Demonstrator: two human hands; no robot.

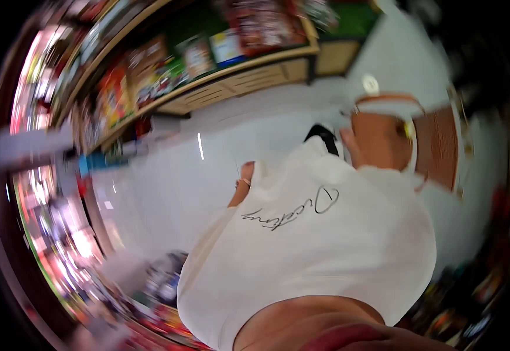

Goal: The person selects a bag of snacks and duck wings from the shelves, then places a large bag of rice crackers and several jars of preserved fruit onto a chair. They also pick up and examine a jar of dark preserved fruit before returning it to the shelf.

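My left hand hangs at the left side of my white shirt, with a bracelet at the wrist. Shirt cloth hides part of it, and its fingers are smeared. Beyond the shirt's other side shows my right hand, blurred by motion. It overlaps a brown, flat-sided object with a curved band along its far edge; I cannot tell whether the hand grips it. A black-and-white shoe pokes out past the shirt hem.
A wooden shelf with colourful packets runs along the far side. Blurred, brightly lit goods line the left. To the right stands a brown slatted panel on the pale shiny floor. More goods lie at lower right.
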